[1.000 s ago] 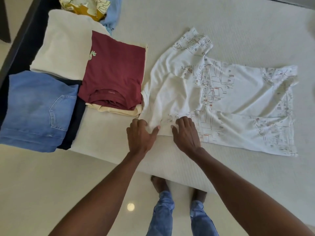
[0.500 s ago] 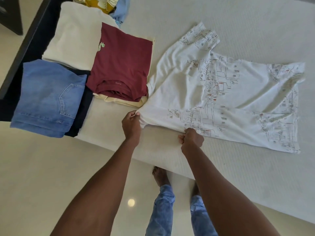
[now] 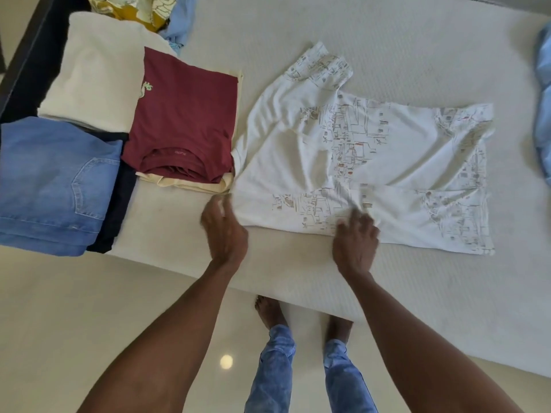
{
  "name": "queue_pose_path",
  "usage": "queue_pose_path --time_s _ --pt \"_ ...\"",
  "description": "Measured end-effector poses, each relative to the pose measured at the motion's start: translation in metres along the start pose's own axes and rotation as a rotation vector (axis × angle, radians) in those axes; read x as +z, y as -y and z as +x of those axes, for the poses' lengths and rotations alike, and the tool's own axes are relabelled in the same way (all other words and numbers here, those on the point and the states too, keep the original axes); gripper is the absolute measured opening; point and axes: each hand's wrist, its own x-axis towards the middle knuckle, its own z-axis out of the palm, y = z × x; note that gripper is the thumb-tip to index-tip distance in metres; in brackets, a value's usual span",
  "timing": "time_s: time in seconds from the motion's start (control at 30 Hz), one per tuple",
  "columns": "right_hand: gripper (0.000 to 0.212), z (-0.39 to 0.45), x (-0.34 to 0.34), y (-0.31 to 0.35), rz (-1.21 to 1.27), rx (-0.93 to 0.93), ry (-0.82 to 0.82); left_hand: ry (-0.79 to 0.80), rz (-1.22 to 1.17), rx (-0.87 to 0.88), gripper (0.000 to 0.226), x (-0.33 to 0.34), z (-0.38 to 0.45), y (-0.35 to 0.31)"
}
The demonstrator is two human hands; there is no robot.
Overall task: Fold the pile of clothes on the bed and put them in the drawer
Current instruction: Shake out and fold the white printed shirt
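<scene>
— White printed shirt (image 3: 372, 162) lies spread on the bed (image 3: 387, 40), near edge folded over. How much is done?

— Four folded pieces are stacked at left: jeans (image 3: 50, 186), cream cloth (image 3: 98, 81), maroon tee (image 3: 185, 114) on a pale one.

— The hands?

— Left hand (image 3: 225, 231) hovers at the shirt's near-left corner, right hand (image 3: 354, 242) lies on its near hem, both loose, gripping nothing. Further folds and the drawer remain.

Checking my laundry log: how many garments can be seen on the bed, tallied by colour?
White, printed shirt: 1
Maroon shirt: 1
Cream: 2, folded top, piece under maroon
Blue: 3, jeans, piece at top, piece at right edge
Dark navy: 1
Yellow patterned: 1
Total: 9
</scene>
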Motion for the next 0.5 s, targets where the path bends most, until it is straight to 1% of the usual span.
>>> queue_pose_path --time_s 0.03,0.07,0.1,0.13,0.2,0.23,0.27,0.3,0.33,0.37,0.43,0.47,0.5 --pt "0.048 0.005 -0.005 -0.008 0.037 0.151 -0.049 0.022 -0.021 0.16 0.061 0.005 -0.001 -0.011" --pt "0.047 0.008 -0.01 -0.01 0.058 0.259 -0.081 0.068 -0.051 0.301 0.055 0.01 -0.002 -0.025" --pt "0.047 0.011 -0.015 -0.009 0.049 0.27 -0.091 0.139 -0.067 0.407 0.049 0.019 -0.002 -0.041" --pt "0.048 0.013 -0.018 -0.006 0.019 0.177 -0.073 0.22 -0.058 0.467 0.046 0.027 -0.001 -0.057" --pt "0.053 0.02 -0.02 -0.005 -0.056 -0.126 0.04 0.387 -0.006 0.473 0.053 0.042 0.001 -0.091" --pt "0.056 0.027 -0.021 -0.01 -0.06 -0.21 0.1 0.471 0.028 0.435 0.057 0.049 0.001 -0.101" --pt "0.059 0.036 -0.022 -0.023 -0.062 -0.233 0.123 0.537 0.062 0.385 0.059 0.056 0.002 -0.108" --pt "0.061 0.045 -0.023 -0.039 -0.065 -0.212 0.123 0.591 0.097 0.328 0.061 0.062 0.004 -0.107" --pt "0.063 0.053 -0.028 -0.057 -0.055 -0.153 0.11 0.615 0.131 0.297 0.062 0.067 0.006 -0.104" --pt "0.065 0.061 -0.036 -0.081 -0.049 -0.06 0.094 0.602 0.168 0.306 0.063 0.069 0.005 -0.101" --pt "0.069 0.072 -0.054 -0.13 -0.037 0.181 0.054 0.553 0.229 0.345 0.066 0.071 0.004 -0.095" --pt "0.072 0.074 -0.062 -0.146 -0.022 0.289 0.051 0.559 0.236 0.328 0.067 0.071 0.003 -0.093" --pt "0.075 0.075 -0.069 -0.158 -0.023 0.339 0.047 0.564 0.238 0.296 0.068 0.071 0.003 -0.096"
